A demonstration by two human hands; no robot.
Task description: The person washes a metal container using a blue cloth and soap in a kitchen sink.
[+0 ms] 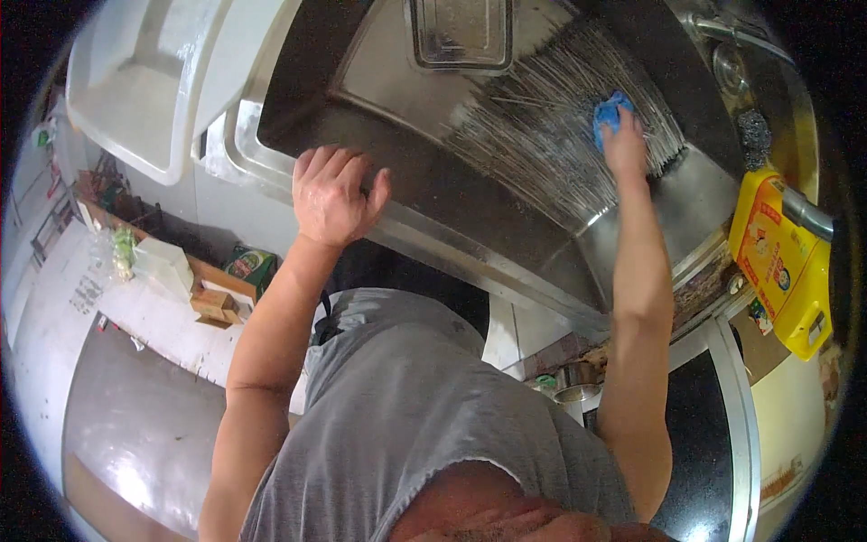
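Observation:
My right hand (626, 150) grips a crumpled blue cloth (611, 116) and presses it on a wide spread of long thin skewers (542, 135). The skewers lie side by side in a stainless steel sink (447, 227), towards its right end. My left hand (335, 196) hovers around the sink's front rim, wet, back up and thumb apart. Nothing shows in it, though its palm is hidden. Beyond the skewers, a rectangular clear-looking container (462, 34) is partly cut off by the top of the view.
A white plastic tub (139, 108) stands left of the sink. On the right are a yellow jug (779, 264) bearing writing, a steel scouring pad (754, 135) and a metal faucet (806, 213). A small cardboard box (215, 305) lies behind my left arm.

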